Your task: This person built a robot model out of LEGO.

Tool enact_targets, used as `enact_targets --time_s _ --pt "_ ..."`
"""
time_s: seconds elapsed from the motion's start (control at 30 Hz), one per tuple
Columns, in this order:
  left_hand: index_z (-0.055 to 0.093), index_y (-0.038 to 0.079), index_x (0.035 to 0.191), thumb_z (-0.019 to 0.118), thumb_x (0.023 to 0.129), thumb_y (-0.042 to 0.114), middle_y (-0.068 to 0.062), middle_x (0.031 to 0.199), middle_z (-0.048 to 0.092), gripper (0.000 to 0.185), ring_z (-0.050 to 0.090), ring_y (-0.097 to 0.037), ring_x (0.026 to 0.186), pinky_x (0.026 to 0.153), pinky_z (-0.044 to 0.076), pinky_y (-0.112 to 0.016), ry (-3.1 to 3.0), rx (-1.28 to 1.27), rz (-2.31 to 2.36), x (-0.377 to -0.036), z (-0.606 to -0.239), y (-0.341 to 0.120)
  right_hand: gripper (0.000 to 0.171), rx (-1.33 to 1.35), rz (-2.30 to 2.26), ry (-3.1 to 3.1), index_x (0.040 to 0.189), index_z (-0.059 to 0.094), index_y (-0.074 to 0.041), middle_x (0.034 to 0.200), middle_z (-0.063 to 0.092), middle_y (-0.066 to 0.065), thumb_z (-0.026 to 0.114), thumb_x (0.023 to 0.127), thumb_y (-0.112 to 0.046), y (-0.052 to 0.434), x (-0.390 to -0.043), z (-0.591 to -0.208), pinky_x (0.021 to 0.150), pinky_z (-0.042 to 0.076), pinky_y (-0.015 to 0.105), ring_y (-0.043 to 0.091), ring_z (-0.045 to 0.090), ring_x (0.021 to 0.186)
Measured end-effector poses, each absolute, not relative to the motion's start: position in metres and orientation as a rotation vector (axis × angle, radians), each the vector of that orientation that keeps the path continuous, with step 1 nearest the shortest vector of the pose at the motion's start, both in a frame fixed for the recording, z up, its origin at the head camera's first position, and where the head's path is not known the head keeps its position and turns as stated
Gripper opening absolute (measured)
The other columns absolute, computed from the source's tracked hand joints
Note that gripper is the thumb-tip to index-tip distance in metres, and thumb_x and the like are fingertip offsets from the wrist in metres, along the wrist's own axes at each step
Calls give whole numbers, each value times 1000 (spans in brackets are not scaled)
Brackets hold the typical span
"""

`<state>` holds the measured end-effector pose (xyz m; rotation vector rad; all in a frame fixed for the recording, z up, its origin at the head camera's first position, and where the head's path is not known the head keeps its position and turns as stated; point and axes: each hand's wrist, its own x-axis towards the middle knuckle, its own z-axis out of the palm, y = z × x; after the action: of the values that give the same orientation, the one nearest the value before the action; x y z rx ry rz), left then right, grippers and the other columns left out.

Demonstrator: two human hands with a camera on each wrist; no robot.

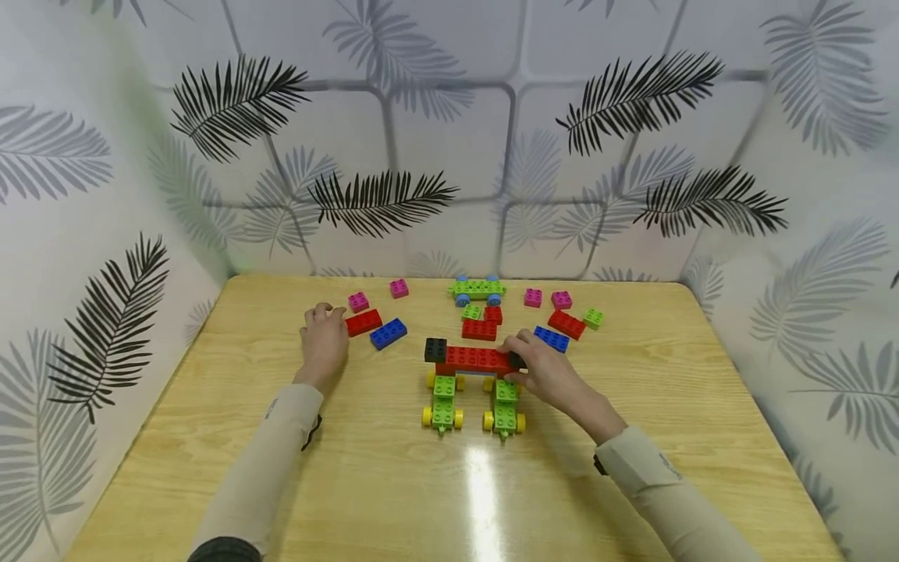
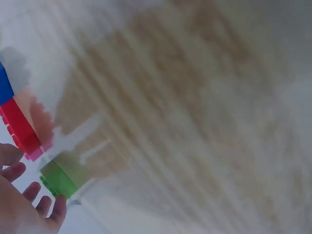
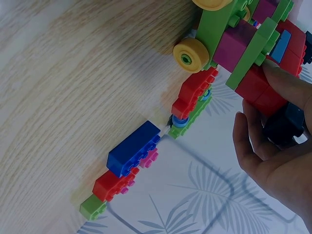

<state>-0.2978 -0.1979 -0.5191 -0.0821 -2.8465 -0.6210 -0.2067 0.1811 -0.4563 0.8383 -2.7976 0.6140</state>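
Note:
Near the left end of the brick row, my left hand (image 1: pixel 325 343) has its fingers spread and relaxed. In the left wrist view its fingertips are right at a green brick (image 2: pixel 59 178), which the hand hides in the head view; a red brick (image 1: pixel 364 322) lies beside it. My right hand (image 1: pixel 551 373) grips the right end of a toy-brick build (image 1: pixel 472 358), thumb and fingers around its red bar by a black brick (image 3: pixel 283 124). The bar rests across two green wheeled bases (image 1: pixel 443 406) with yellow wheels. Another black brick (image 1: pixel 435 349) tops its left end.
Blue bricks (image 1: pixel 389 333), pink bricks (image 1: pixel 533 297) and a red brick (image 1: pixel 566 325) lie on both sides. At the back, a green base with blue wheels (image 1: pixel 477 289) stands behind stacked red bricks (image 1: pixel 479 329). A patterned wall borders the wooden table (image 1: pixel 379 484).

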Motion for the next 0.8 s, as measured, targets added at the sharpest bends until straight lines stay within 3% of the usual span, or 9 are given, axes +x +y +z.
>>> enact_targets --time_s 0.27,0.5,0.8 --pt "53 -2 130 52 99 15 -23 131 42 35 36 -44 122 89 39 -62 -2883 -35 -609 -296 -530 -204 37 830 617 -2815 105 64 -11 95 57 4 83 74 -8 181 -204 -460 75 54 37 19 57 84" --pt "51 -9 126 57 95 6 -30 121 43 35 43 -46 105 82 44 -54 -2851 -1 -644 -300 -530 -208 37 826 601 -2787 104 65 -10 93 57 3 84 73 -8 180 -204 -459 69 53 34 18 56 80" --pt "48 -10 129 57 95 3 -30 123 51 37 48 -46 108 91 43 -52 -2813 -73 -792 -301 -514 -209 38 826 596 -2781 106 64 -10 94 57 3 84 73 -8 180 -207 -458 69 52 33 17 56 80"
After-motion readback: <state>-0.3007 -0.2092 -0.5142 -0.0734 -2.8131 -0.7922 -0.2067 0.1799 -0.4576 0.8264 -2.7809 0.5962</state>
